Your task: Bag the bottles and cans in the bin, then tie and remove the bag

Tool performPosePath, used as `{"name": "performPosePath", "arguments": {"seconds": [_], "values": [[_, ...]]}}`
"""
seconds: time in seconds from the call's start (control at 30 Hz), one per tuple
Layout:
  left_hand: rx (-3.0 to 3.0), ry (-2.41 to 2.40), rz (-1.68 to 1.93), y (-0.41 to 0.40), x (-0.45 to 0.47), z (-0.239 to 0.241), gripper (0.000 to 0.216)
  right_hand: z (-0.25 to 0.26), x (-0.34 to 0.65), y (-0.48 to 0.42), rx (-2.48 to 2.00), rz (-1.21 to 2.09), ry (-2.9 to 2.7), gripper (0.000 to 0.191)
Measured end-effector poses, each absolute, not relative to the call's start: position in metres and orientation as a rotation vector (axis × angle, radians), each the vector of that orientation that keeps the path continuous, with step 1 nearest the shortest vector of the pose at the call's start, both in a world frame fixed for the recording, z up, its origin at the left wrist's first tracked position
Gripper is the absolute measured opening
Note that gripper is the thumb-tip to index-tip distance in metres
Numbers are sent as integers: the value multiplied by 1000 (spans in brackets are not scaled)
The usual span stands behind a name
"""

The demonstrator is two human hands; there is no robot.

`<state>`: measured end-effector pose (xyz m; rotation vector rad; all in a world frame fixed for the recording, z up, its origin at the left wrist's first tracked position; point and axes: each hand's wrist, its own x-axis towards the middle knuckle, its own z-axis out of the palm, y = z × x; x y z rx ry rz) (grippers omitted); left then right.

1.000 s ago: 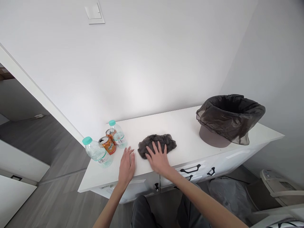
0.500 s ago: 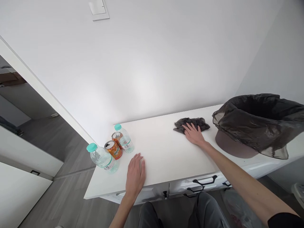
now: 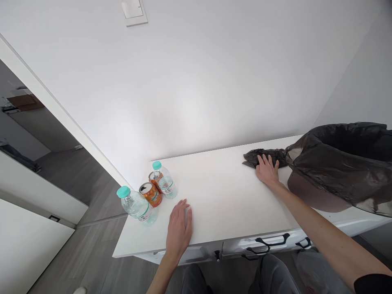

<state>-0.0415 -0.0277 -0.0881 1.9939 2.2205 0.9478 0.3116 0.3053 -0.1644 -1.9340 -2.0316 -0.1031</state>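
My right hand (image 3: pixel 267 169) lies with spread fingers on a crumpled black plastic bag (image 3: pixel 251 157), pressing it against the white cabinet top (image 3: pixel 214 196). The bag's right end meets the black liner of a trash bin (image 3: pixel 318 192); I cannot tell whether the two overlap or only touch. Palm down near the front edge, my left hand (image 3: pixel 179 228) is open and empty. To its left stand two clear water bottles with teal caps, a nearer bottle (image 3: pixel 139 208) and a farther bottle (image 3: pixel 165 182). Between them are two orange soda cans, a front can (image 3: pixel 152 195) and a partly hidden back can (image 3: pixel 152 178).
A white wall (image 3: pixel 190 81) runs behind the cabinet, with a switch plate (image 3: pixel 134 12) high up. Black drawer handles (image 3: pixel 272 241) stick out at the front, above my knees. An opening on the left shows grey floor (image 3: pixel 82 183). A clear plastic bag (image 3: pixel 318 269) lies low at right.
My right hand has slid the crumpled bag to the right, up to the bin's liner. My left hand stays on the cabinet top. The whole view has shifted slightly.
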Motion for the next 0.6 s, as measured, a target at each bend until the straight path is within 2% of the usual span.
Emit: {"name": "performPosePath", "arguments": {"seconds": [0.27,0.6], "values": [[2058,2242,930,-26,-40,-94,36,-167,306,265,-1909,-21,-2059,71],[2216,2319,713,-25,-39,-97,51,-151,297,206,-1901,129,-2180,76]]}}
